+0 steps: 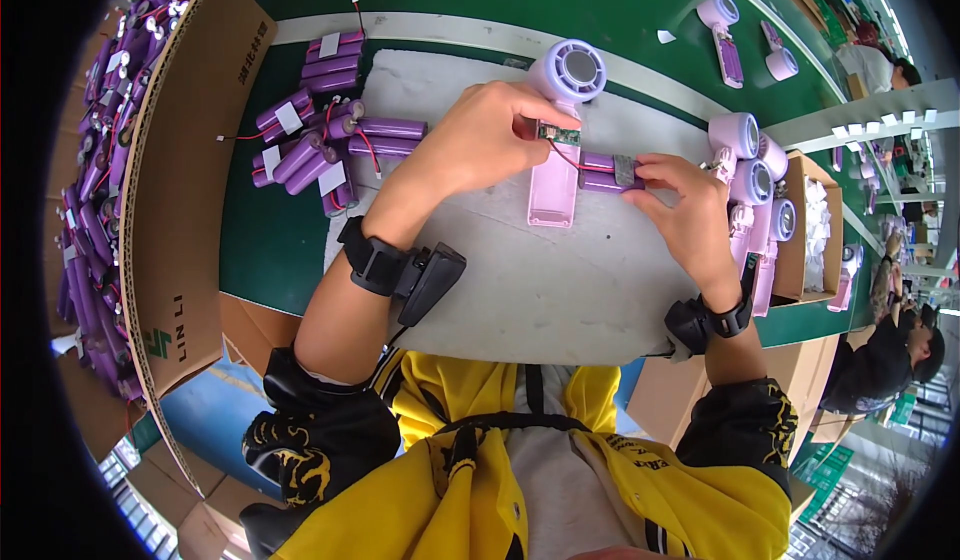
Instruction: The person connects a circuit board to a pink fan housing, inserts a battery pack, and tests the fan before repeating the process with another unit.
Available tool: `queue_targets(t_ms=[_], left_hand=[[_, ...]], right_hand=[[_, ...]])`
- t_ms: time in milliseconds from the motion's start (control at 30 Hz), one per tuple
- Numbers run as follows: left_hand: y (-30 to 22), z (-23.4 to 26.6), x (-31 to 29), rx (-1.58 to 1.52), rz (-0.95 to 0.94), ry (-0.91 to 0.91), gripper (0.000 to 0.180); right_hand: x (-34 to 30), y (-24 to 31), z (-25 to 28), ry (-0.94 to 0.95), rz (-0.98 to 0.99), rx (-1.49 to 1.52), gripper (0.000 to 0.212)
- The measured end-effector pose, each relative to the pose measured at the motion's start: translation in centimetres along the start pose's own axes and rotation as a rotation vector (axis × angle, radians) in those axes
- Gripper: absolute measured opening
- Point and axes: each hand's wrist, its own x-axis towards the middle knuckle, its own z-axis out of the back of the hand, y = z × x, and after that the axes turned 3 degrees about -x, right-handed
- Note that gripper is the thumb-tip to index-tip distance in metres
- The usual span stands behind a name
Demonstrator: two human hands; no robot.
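A lilac handheld fan (553, 185) lies on the grey mat with its round head away from me and its handle casing uncovered. A green circuit board (560, 134) shows near the top of the handle. My left hand (492, 132) is closed on the fan at the board, thumb and index finger on either side of the handle. Right of the handle, my right hand (684, 200) pinches a purple battery pack (600, 173) by its end with a grey pad. Red and dark wires run from the pack to the board; their plug is partly hidden by my fingers.
Several purple battery packs (325, 145) are heaped left of the mat. A large cardboard box (190, 220) full of batteries stands further left. On the right are several lilac fans (752, 182) and a small carton (793, 230) of white pieces. Another person (885, 365) sits beyond.
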Motion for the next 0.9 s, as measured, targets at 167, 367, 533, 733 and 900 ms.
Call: queue_targets(t_ms=[167, 367, 533, 733, 900], left_hand=[[0.2, 0.0, 0.2, 0.013, 0.003, 0.015, 0.035], [-0.1, 0.0, 0.0, 0.055, -0.008, 0.014, 0.036], [0.5, -0.2, 0.1, 0.049, -0.041, -0.017, 0.035], [0.5, -0.4, 0.2, 0.061, -0.136, -0.042, 0.036], [0.2, -0.3, 0.1, 0.118, -0.145, -0.061, 0.035]], right_hand=[[0.4, 0.2, 0.3, 0.027, 0.0, 0.007, 0.026], [0.7, 0.3, 0.4, 0.083, 0.013, -0.034, 0.029], [0.7, 1.5, -0.9, -0.03, 0.121, 0.011, 0.037], [1.4, 0.3, -1.9, 0.041, 0.321, -0.006, 0.043], [0.8, 0.3, -0.5, 0.259, 0.109, 0.266, 0.035]])
